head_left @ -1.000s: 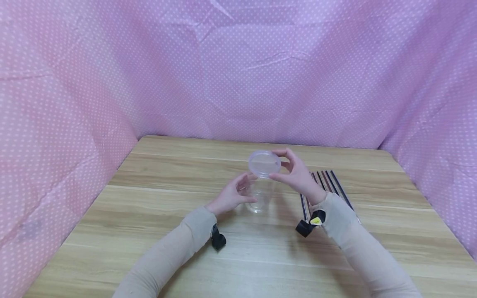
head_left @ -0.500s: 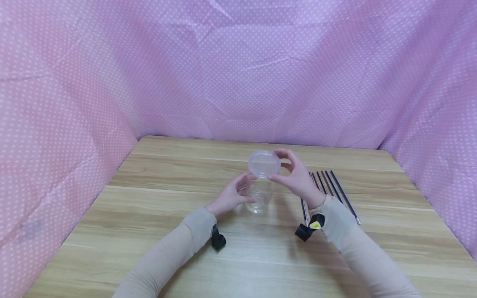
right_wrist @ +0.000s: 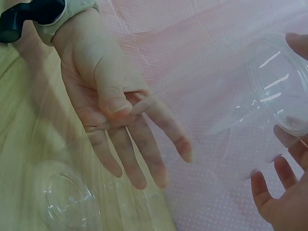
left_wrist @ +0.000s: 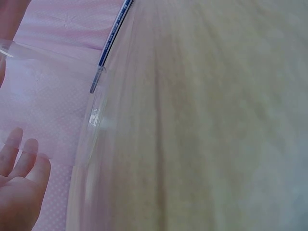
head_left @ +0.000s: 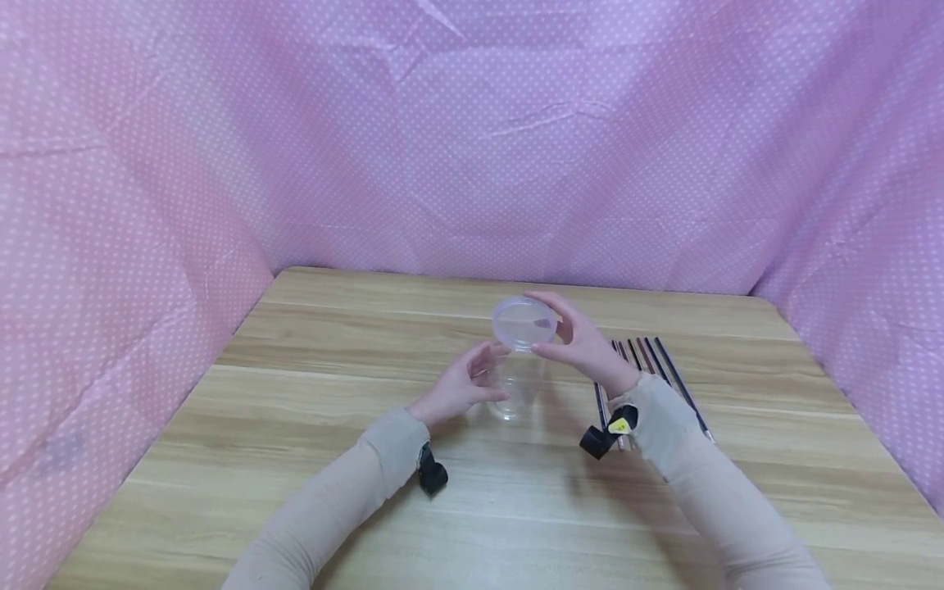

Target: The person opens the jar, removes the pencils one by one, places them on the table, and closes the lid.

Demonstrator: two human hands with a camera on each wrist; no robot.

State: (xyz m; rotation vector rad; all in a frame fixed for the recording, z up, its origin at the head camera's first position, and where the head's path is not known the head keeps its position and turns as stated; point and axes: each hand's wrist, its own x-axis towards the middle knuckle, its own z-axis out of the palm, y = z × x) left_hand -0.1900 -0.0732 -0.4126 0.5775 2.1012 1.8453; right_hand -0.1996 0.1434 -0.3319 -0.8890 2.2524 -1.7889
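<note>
A clear plastic jar stands upright on the table, its round base showing through its wall in the right wrist view. My left hand holds the jar's side, thumb toward me and fingers round the far side; those fingers show through the plastic in the right wrist view. At the top, a round translucent lid lies over the jar's mouth. My right hand grips the lid's right edge between thumb and fingers. Whether the lid is seated all the way round cannot be told.
Several dark blue and maroon pencils lie side by side on the wooden table, right of the jar and partly under the right forearm. Pink dotted cloth hangs behind and on both sides.
My right fingers have shifted along the far rim of the lid, and the right wrist has moved slightly left and away. The left hand and the jar stay where they were.
</note>
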